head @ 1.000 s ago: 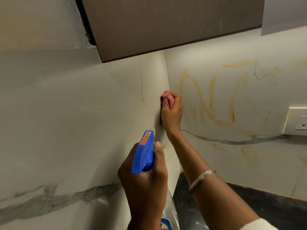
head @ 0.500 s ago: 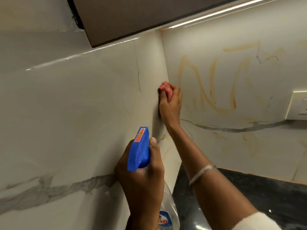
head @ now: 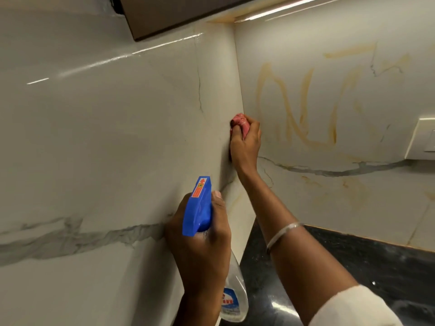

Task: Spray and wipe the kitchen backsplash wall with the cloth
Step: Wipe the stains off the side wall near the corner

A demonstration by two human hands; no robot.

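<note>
1. Head view: the pink cloth [head: 240,123], bunched into a wad, is pressed into the inner corner of the backsplash wall [head: 117,137], just right of frame centre, where the two marble-look panels meet.
2. Judging by this, wiping is under way at the corner seam. Yellow-brown streaks [head: 303,109] across the panel in the right half of the frame look unwiped, though I cannot tell smears from veining. No wet spray film is plain to see. Most of the wall seems left to do.
3. Of the hands, the right hand [head: 246,147] is clenched round the cloth, knuckles up, arm stretched forward with a bangle [head: 282,234] on the forearm.
4. Nearer the camera, at lower centre, the left hand [head: 202,245] is wrapped round the neck of the spray bottle [head: 199,205], with its blue head aimed up toward the corner.
5. Beyond lie the dark worktop [head: 353,267] at lower right, a switch plate [head: 421,140] at the right edge, and a cabinet [head: 176,12] at the top.
</note>
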